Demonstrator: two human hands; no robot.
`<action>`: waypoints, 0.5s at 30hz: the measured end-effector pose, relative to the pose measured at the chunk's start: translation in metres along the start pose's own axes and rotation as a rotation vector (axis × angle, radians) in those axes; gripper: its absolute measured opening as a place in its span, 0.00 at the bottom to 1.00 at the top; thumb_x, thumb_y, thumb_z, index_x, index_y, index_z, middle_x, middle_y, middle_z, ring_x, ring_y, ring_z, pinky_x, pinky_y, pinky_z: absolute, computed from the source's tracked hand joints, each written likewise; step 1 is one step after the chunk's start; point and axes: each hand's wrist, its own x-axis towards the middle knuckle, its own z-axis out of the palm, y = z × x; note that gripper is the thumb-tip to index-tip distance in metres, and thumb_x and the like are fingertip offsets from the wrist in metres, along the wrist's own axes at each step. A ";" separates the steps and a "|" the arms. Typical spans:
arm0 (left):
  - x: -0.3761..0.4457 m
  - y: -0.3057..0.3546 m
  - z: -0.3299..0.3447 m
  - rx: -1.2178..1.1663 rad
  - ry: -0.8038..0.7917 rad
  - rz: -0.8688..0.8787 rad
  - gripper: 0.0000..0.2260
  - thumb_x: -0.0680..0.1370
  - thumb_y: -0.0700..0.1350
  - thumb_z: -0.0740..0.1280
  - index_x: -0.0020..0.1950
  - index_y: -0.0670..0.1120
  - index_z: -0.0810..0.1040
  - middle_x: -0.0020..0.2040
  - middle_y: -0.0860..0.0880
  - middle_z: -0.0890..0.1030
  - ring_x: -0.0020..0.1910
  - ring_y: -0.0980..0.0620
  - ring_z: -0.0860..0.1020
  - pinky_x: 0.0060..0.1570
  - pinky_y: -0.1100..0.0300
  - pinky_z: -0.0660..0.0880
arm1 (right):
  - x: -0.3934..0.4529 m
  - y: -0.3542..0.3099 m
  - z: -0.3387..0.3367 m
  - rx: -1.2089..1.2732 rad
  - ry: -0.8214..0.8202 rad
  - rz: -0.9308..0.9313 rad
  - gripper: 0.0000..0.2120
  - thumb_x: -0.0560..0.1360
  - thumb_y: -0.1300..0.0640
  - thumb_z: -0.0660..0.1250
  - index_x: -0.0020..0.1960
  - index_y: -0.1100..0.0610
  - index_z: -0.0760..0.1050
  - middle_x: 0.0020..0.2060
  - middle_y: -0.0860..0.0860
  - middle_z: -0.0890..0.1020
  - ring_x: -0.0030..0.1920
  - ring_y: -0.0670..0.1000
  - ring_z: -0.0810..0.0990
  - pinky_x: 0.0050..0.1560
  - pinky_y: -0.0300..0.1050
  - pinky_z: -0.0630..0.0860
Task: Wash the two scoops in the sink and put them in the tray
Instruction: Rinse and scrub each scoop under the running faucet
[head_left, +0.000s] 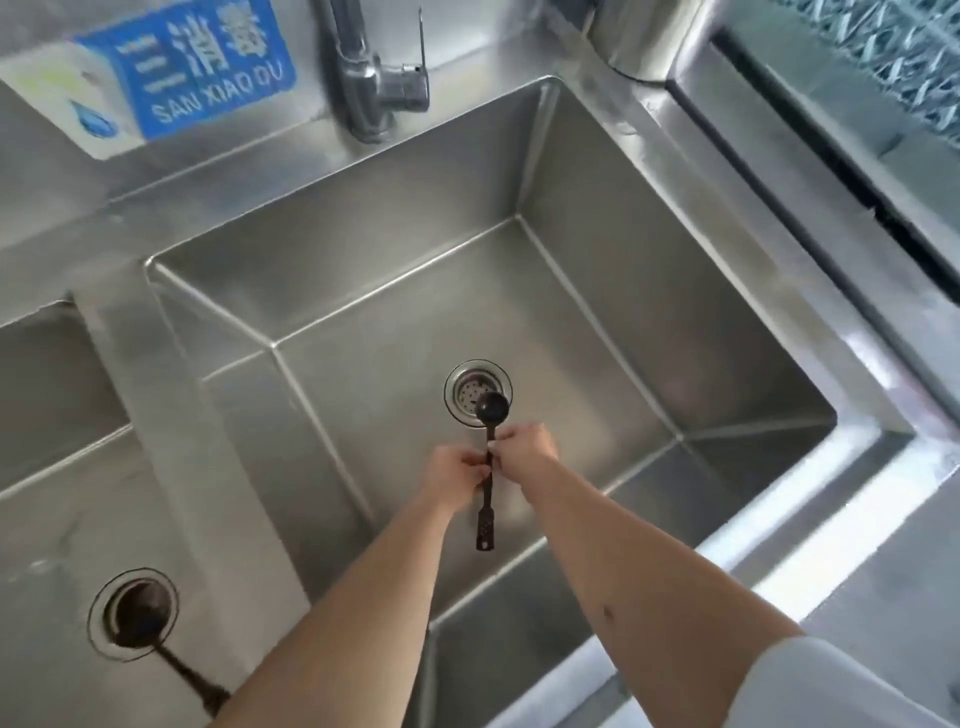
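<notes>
A black long-handled scoop (492, 409) hangs over the steel sink (613, 291), its round bowl above the drain strainer (470, 391). Both hands pinch its thin handle at mid-length: my left hand (458, 474) from the left, my right hand (525, 448) from the right. The handle's flat end (485, 531) points toward me. A second black scoop (150, 631) lies in the left basin, its bowl over that basin's drain and its handle running toward the bottom edge, partly hidden by my left forearm. No tray is in view.
The tap (374, 83) stands at the back rim, with no water running. A blue sign (202, 57) is on the back wall. A steel divider (171, 426) separates the two basins. A counter ledge (883, 597) runs along the right.
</notes>
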 end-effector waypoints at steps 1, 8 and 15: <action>0.010 -0.007 0.006 0.026 0.010 -0.012 0.07 0.72 0.31 0.67 0.44 0.39 0.84 0.32 0.46 0.80 0.31 0.50 0.77 0.37 0.57 0.73 | 0.013 0.008 0.003 0.059 -0.004 0.031 0.08 0.74 0.57 0.65 0.36 0.51 0.76 0.40 0.48 0.80 0.45 0.51 0.81 0.40 0.36 0.75; 0.035 -0.029 0.024 0.213 0.085 -0.073 0.03 0.69 0.40 0.72 0.40 0.48 0.82 0.43 0.44 0.85 0.46 0.45 0.82 0.48 0.55 0.78 | 0.048 0.031 0.030 -0.164 -0.062 0.094 0.09 0.74 0.57 0.69 0.52 0.58 0.83 0.50 0.55 0.86 0.52 0.55 0.83 0.58 0.46 0.78; 0.036 -0.025 0.021 0.332 0.075 -0.037 0.06 0.70 0.41 0.70 0.46 0.45 0.81 0.47 0.44 0.84 0.49 0.43 0.81 0.47 0.54 0.78 | 0.047 0.034 0.033 -0.147 -0.053 0.152 0.11 0.72 0.54 0.72 0.52 0.57 0.84 0.50 0.55 0.85 0.52 0.55 0.82 0.47 0.38 0.74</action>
